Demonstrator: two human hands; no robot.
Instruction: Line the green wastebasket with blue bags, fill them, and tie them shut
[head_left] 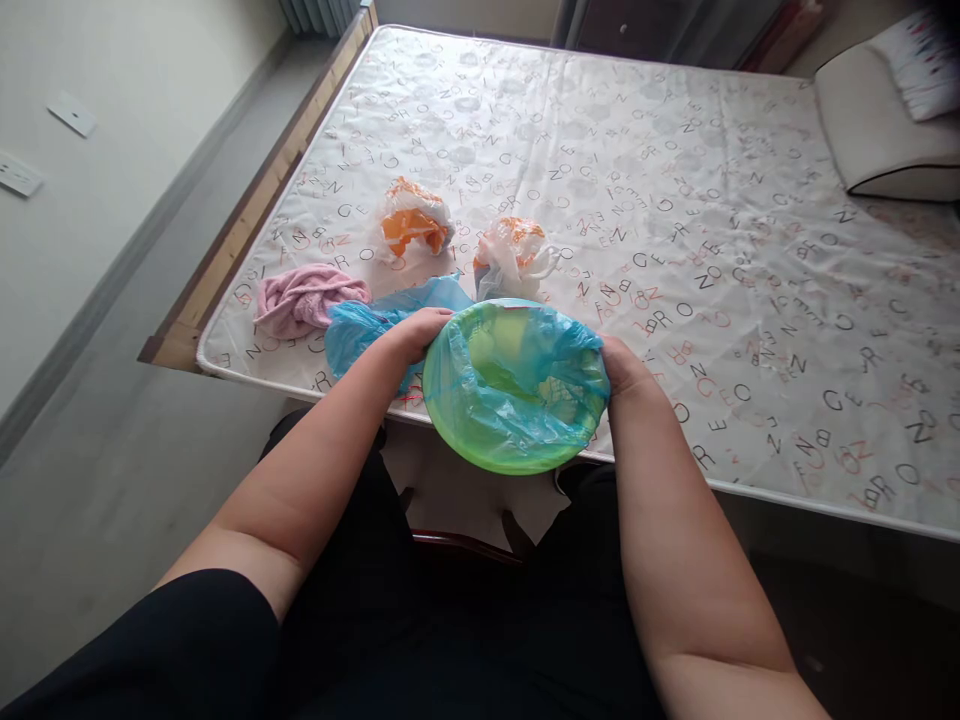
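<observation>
A round green waste bin (480, 455) is held up in front of me at the mattress edge, its mouth tilted towards me. Thin blue plastic bag film (517, 425) lies inside it and over part of its rim. My left hand (427, 330) grips the bin's left side, with its fingers partly hidden. On the opposite side, my right hand (621, 366) is closed on the rim and the bag's edge; its fingertips are out of sight behind the bin. More blue plastic (356, 330) lies crumpled on the mattress beside my left hand.
Beyond the bin, two orange-and-white plastic bags (412, 225) sit on the letter-printed mattress (675, 200). A pink towel (300, 300) lies bunched at the left. Wooden bed frame (277, 190) shows along the left side, and a cushioned piece (877, 130) stands far right.
</observation>
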